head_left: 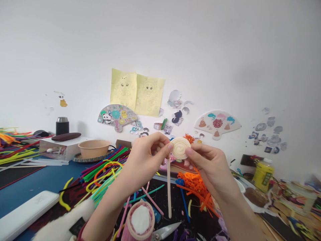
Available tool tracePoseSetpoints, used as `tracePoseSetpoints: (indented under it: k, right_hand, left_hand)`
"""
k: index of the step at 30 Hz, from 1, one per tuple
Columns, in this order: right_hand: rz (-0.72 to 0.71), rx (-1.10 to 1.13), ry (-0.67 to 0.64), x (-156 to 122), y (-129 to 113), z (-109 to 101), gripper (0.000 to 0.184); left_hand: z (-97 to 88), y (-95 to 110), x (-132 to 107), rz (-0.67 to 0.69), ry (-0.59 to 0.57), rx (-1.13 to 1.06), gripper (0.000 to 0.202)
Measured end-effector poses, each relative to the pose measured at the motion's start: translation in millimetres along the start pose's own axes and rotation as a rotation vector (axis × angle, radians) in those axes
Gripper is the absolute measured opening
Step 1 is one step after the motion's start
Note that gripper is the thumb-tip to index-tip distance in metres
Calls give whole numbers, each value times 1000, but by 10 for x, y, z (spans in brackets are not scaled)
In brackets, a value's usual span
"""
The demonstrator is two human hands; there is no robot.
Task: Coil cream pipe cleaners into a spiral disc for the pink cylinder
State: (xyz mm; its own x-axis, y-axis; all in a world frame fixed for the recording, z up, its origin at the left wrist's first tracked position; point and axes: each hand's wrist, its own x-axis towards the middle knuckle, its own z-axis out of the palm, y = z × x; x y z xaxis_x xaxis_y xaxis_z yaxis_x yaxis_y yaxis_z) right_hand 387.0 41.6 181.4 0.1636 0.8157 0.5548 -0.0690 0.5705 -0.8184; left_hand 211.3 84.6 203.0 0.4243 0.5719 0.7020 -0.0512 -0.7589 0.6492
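A cream pipe cleaner is wound into a flat spiral disc [179, 147], held up in front of me. Its loose tail [169, 187] hangs straight down toward the table. My left hand [145, 157] pinches the disc's left edge with thumb and fingertips. My right hand [209, 164] pinches the right edge the same way. Both hands are raised above the desk, over a litter of coloured pipe cleaners.
Heaps of coloured pipe cleaners [105, 170] lie left, orange ones [195, 187] under my right hand. Scissors [167, 231] and a pink roll [140, 221] sit near me. A tan bowl [94, 148], black flask [62, 125], yellow bottle [262, 174] and white case [25, 211] stand around.
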Motion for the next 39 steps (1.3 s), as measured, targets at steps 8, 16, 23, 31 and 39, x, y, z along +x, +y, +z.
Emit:
tracePoseSetpoints:
  k: [8,16,23,31,39]
  right_hand:
    - [-2,-42,-32,22,-9,-75,21]
    - [8,-135,-79,16,-32,-75,15]
    - [-32,-91,-49,7,-34,-21,16]
    - [-46,-39,21,0,-1,-24,12]
    - [49,-17,-13,-6,26,57,20]
  left_hand:
    - [-35,-15,-6,-9,-26,-3,19]
    - [-27,-6,-7,-1,-51,45,21]
    - [-9,-62,15,-68,-27,-96,19]
    - [-7,-93,50,-92,-49,-182,21]
    - [-47,-117,23,-44,31,-102,18]
